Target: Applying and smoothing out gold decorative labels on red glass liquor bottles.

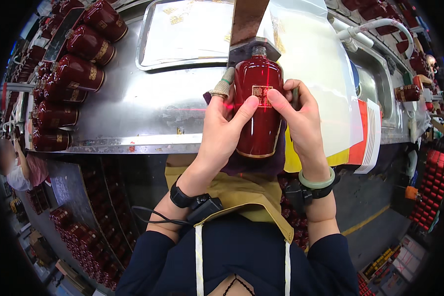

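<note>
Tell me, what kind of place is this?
It looks like a factory line where bottles get their labels. Both hands, left hand and right hand, hold a dark red bottle over a steel workbench. Many matching red bottles lie in rows there, beside a metal tray.

Small square gold-and-white label (262,95) on the front of the dark red bottle (257,111) at centre. Gold labels on the red bottles lying at far left (79,74). White sheets with gold marks in the steel tray (148,34), far centre. Stacked white, orange and yellow sheets (365,138) at right.
</note>
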